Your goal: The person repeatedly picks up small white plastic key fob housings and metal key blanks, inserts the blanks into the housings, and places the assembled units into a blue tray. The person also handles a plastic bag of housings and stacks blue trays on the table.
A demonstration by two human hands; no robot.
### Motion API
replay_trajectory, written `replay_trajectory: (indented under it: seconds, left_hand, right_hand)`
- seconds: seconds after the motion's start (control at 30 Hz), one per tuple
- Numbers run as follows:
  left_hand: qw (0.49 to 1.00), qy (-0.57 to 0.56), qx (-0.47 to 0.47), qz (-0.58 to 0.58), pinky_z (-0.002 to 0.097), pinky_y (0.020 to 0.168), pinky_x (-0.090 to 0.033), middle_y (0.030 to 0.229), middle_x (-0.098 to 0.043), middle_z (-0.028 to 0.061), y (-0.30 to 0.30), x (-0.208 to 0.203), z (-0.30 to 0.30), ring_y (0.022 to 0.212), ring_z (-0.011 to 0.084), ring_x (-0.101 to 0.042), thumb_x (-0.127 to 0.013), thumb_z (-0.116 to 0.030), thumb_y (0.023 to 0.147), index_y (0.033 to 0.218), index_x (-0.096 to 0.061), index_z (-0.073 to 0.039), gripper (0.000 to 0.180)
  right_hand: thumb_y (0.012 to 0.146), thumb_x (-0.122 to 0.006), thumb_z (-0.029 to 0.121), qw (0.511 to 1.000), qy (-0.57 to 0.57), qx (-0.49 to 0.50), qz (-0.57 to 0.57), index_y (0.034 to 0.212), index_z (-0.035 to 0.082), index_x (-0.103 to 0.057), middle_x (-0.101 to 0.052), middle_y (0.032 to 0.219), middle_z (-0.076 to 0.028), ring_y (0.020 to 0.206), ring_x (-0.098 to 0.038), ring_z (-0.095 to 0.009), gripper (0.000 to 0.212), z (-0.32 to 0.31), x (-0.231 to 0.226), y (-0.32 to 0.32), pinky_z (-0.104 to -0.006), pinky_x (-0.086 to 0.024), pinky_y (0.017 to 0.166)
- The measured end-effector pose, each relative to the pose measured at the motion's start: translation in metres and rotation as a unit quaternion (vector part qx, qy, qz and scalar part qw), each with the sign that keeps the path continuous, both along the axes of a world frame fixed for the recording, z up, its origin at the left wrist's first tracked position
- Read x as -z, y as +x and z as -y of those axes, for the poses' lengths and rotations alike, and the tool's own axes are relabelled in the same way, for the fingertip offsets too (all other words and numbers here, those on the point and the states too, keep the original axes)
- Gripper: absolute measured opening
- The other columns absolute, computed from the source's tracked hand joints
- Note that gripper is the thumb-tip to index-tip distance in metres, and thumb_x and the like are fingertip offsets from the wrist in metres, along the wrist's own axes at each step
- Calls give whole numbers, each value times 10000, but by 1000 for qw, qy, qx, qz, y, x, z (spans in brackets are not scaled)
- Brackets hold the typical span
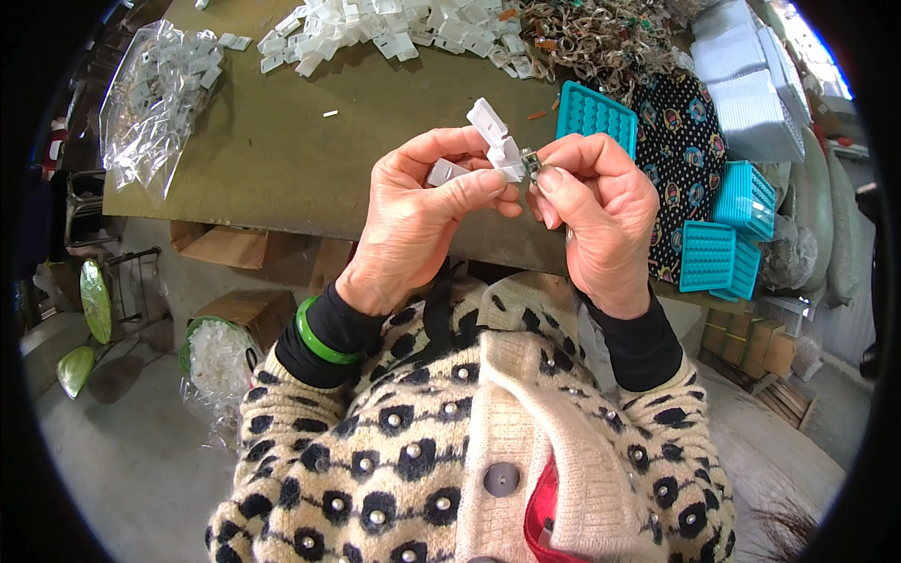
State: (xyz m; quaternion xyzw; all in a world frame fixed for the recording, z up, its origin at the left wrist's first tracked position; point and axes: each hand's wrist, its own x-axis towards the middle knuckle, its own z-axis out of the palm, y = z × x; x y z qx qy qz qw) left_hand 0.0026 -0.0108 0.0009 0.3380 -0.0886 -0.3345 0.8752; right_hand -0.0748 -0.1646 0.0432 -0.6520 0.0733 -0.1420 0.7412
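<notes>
Now, above the olive worktop (pixel 282 141), the left hand (pixel 418 199) pinches a smooth white plastic piece (pixel 490 129), long axis slanting, far end pointing away and leftward; at its near end, the right hand (pixel 605 202) clasps a small, angular, metallic-looking part (pixel 531 165).

The casing (pixel 501 150) I hold is smooth, glossy white plastic; the part (pixel 531 166) I pinch looks metallic. My cardigan (pixel 507 403) is coarse, fuzzy knit with glossy beads (pixel 414 450); my bangle (pixel 306 328), shiny and smooth. The table (pixel 282 141) is matt; the bag (pixel 141 174), glossy, crinkled film; the tray (pixel 601 117), teal plastic; the carton (pixel 230 247), matt brown cardboard.
</notes>
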Motion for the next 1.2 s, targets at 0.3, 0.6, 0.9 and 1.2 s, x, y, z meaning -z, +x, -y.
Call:
replay_trajectory:
  seconds: [0.3,0.6,0.9,1.2]
  left_hand:
    - [996,-12,-54,67,335,756,-593,948,-685,110,-3,5,3,812,202,-687,-730,48,839,1078,-673,7,249]
    - [995,37,-63,74,285,749,-570,892,-703,95,-3,-6,4,792,166,-695,-751,15,841,998,-658,25,182]
    - [926,226,-196,232,208,630,-531,794,-691,47,-8,-22,21,702,83,-650,-743,14,819,880,-655,6,107]
    - [990,53,14,-128,280,584,-503,796,-643,58,-4,-31,13,645,128,-603,-680,-22,855,886,-607,-19,79]
  right_hand:
    - [938,-635,40,994,-76,0,-73,977,-15,-613,-638,828,-21,654,-546,-54,71,-10,-16,-1,-200,-432,585]
    - [839,-585,-141,934,-346,47,72,952,-14,-590,-618,874,-88,699,-646,-135,170,-14,-6,2,-223,-519,610]
    - [791,-615,-162,815,-518,149,211,947,14,-605,-612,874,-117,708,-593,-204,236,-12,8,7,-263,-466,610]
    - [915,-623,-48,986,-153,70,17,1014,12,-564,-597,909,-4,756,-526,-40,130,-10,7,-6,-177,-424,682]
